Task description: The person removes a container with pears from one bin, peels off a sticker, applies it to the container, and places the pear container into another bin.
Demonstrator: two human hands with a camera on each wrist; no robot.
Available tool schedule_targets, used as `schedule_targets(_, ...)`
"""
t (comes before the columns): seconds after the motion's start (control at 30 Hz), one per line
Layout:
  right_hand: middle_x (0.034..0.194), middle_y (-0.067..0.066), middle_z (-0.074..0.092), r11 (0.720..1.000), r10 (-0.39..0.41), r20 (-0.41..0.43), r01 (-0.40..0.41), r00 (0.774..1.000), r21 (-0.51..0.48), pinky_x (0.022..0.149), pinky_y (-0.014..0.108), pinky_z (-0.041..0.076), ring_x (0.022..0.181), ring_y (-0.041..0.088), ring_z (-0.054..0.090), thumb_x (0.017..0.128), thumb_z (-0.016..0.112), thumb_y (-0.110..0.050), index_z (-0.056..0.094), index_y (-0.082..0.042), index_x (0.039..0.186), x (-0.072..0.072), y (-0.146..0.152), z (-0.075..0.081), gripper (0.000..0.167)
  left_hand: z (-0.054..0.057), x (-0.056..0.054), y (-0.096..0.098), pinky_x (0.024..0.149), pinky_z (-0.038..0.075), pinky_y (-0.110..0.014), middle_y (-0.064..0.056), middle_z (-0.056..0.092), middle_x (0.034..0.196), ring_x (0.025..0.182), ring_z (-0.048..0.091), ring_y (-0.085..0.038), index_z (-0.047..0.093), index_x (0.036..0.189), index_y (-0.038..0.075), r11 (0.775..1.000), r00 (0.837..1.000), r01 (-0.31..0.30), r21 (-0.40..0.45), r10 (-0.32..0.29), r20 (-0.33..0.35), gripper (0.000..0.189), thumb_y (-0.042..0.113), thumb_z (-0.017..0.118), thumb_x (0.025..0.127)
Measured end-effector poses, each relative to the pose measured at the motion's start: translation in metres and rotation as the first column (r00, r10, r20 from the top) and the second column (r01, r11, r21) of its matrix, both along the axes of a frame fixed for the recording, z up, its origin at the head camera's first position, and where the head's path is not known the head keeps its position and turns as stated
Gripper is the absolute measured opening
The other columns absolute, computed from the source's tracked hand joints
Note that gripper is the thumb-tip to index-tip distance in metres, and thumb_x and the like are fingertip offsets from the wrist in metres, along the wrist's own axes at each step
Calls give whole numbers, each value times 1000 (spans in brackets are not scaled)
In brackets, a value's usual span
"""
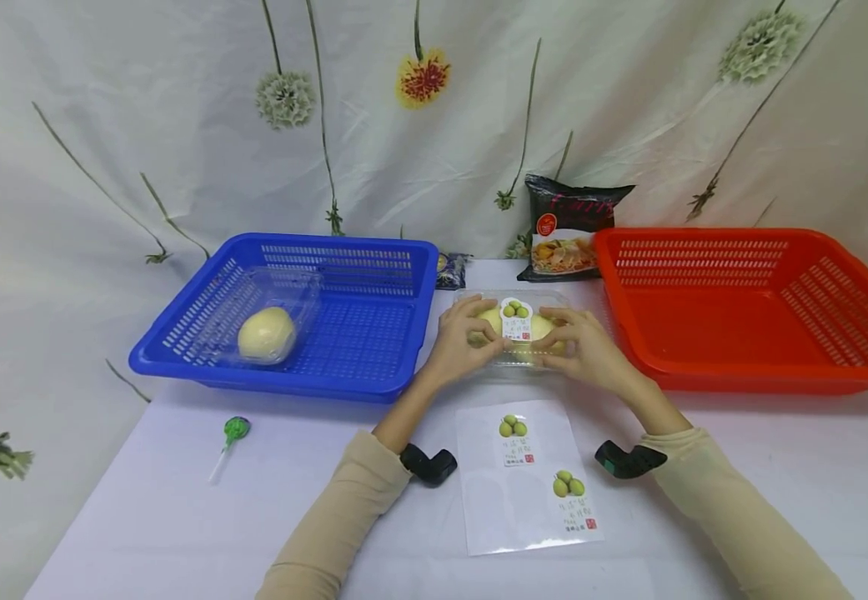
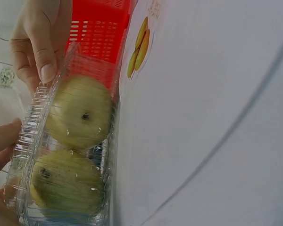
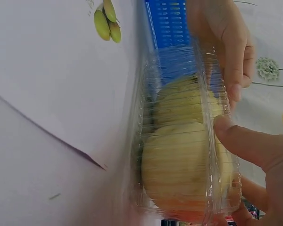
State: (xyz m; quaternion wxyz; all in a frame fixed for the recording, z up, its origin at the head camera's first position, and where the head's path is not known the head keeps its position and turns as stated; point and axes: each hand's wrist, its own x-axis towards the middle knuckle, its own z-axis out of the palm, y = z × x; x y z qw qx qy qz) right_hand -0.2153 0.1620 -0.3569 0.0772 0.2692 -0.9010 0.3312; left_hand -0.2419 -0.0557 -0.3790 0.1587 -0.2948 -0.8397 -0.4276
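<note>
A clear plastic box (image 1: 512,358) with pale yellow-green round fruits (image 2: 80,113) inside stands on the table between the two baskets. On its lid lies a white sticker (image 1: 516,327) with green fruit pictures and writing. My left hand (image 1: 462,337) touches the lid at the sticker's left edge, its thumb near the lower corner and a bent forefinger higher up. Mirroring it, my right hand (image 1: 584,346) touches the lid on the sticker's right side, thumb and forefinger spread apart. In the right wrist view, the right thumb (image 3: 236,134) rests along the lid's ridged edge.
A clear sheet (image 1: 512,508) with two more stickers lies in front of the box. At left stands a blue basket (image 1: 358,387) holding another clear box with a round pale fruit (image 1: 266,333); at right, a red basket (image 1: 704,375). A green lollipop (image 1: 236,429) and black noodle packet (image 1: 572,217) are nearby.
</note>
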Motion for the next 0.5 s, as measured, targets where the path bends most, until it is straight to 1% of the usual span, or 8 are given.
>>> schedule_targets(0.1, 126, 27, 53, 999, -21, -46, 20, 999, -34, 93, 55, 34, 114, 43, 42, 74, 78, -6, 72, 0, 86, 2, 1, -2, 15, -1, -1, 3, 103, 28, -55, -20, 62, 116, 118, 48, -34, 65, 69, 2, 997, 996, -68, 38, 70, -62, 15, 13, 73, 75)
schedule_targets(0.17, 124, 28, 53, 997, -49, -58, 46, 997, -54, 96, 57, 33, 116, 43, 41, 73, 78, -5, 70, 1, 87, 5, 0, -4, 17, -1, -1, 6, 100, 32, -53, -21, 61, 114, 113, 50, -34, 66, 77, 1, 989, 986, -133, 60, 138, -90, 12, 11, 71, 76)
schedule_targets(0.2, 124, 28, 52, 996, -69, -59, 65, 996, -66, 97, 57, 32, 116, 43, 40, 73, 78, -4, 69, 2, 90, 6, 0, -5, 20, -1, -1, 7, 100, 33, -52, -21, 60, 114, 113, 50, -35, 66, 82, 1, 982, 980, -172, 73, 178, -92, 12, 10, 71, 76)
schedule_targets(0.27, 125, 29, 48, 989, -120, -52, 115, 991, -90, 98, 58, 32, 118, 43, 38, 75, 77, -6, 66, 3, 99, 10, -1, -7, 29, 0, -2, 9, 100, 34, -50, -23, 56, 118, 115, 47, -36, 66, 93, 0, 963, 962, -255, 88, 262, -74, 20, 9, 70, 76)
schedule_targets(0.33, 127, 29, 44, 977, -179, -32, 174, 983, -120, 99, 59, 32, 119, 43, 37, 78, 75, -8, 60, 6, 111, 15, -2, -8, 39, 2, -3, 11, 102, 33, -50, -23, 50, 125, 119, 44, -37, 63, 107, 0, 940, 944, -328, 98, 330, -11, 31, 10, 68, 78)
schedule_targets(0.37, 127, 30, 42, 970, -209, -17, 206, 978, -128, 99, 59, 34, 118, 43, 38, 80, 73, -9, 56, 7, 117, 17, -2, -8, 44, 3, -3, 12, 104, 32, -50, -24, 47, 128, 122, 42, -38, 60, 114, 0, 930, 935, -353, 99, 352, 28, 37, 11, 67, 79)
schedule_targets(0.43, 128, 32, 40, 955, -264, 23, 264, 964, -135, 95, 58, 39, 115, 44, 42, 84, 69, -13, 47, 8, 128, 22, -3, -8, 54, 5, -4, 12, 106, 30, -49, -25, 42, 134, 126, 39, -39, 53, 126, 0, 919, 921, -382, 94, 370, 118, 48, 13, 65, 81)
schedule_targets(0.5, 129, 35, 40, 943, -295, 82, 304, 952, -132, 91, 58, 43, 111, 46, 48, 87, 64, -17, 37, 10, 135, 25, -2, -8, 61, 7, -6, 12, 107, 30, -49, -25, 40, 137, 129, 37, -39, 44, 134, 1, 918, 908, -388, 82, 365, 205, 57, 16, 64, 83)
